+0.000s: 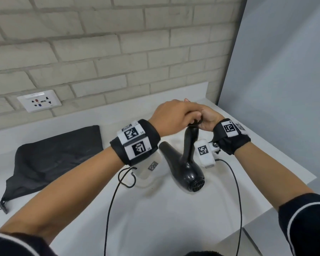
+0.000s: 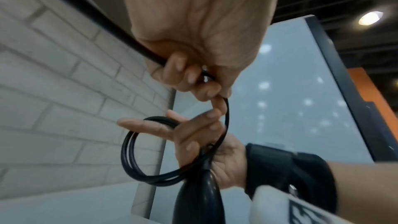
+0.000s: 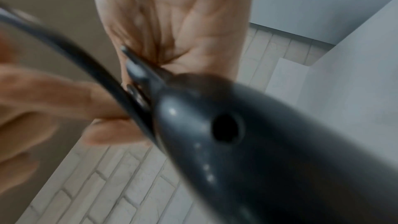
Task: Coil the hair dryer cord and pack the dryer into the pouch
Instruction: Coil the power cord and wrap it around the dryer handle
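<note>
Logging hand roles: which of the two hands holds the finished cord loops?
The right hand: the coiled black cord loops hang round its fingers at the black hair dryer's handle. The left hand only grips the feeding strand.

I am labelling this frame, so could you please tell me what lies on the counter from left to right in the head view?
Black pouch → hair dryer → bare counter by the grey panel.
</note>
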The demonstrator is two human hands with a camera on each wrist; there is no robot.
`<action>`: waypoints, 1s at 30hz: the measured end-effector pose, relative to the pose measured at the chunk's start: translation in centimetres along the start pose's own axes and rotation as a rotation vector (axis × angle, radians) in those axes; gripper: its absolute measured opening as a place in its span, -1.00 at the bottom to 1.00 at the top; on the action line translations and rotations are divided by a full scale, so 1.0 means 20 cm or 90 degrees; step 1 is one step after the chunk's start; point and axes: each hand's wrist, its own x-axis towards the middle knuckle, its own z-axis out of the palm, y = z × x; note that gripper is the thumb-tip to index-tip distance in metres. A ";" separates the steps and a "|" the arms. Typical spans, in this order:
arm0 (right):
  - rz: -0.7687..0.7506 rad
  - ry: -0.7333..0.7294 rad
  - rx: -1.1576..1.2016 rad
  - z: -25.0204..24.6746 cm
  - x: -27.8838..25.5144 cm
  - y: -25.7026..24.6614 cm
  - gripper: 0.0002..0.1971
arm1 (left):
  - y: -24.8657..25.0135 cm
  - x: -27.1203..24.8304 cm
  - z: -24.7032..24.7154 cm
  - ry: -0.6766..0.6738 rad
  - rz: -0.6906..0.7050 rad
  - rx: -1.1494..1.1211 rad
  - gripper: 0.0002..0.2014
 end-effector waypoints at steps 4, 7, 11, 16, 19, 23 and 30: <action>-0.004 -0.018 0.016 0.01 -0.01 -0.01 -0.45 | -0.11 0.09 0.01 0.098 -0.087 -0.154 -0.76; 0.030 -0.084 0.061 0.01 -0.01 -0.02 -0.53 | -0.21 0.13 0.07 0.154 -0.127 -0.193 -0.80; 0.043 -0.119 0.052 0.00 0.00 -0.02 -0.44 | -0.31 0.11 0.12 0.117 -0.139 -0.206 -0.74; 0.076 -0.135 0.029 -0.02 0.01 -0.04 -0.37 | -0.33 0.08 0.13 -0.002 -0.116 -0.272 -0.64; 0.079 -0.131 0.003 -0.02 0.03 -0.04 -0.37 | -0.31 0.06 0.18 0.043 -0.119 -0.273 -0.60; 0.056 -0.096 -0.019 -0.02 0.04 -0.03 -0.34 | -0.31 0.05 0.26 0.165 -0.131 -0.287 -0.59; 0.059 -0.102 0.056 -0.02 0.02 -0.01 -0.41 | -0.29 0.06 0.35 0.284 -0.151 -0.320 -0.62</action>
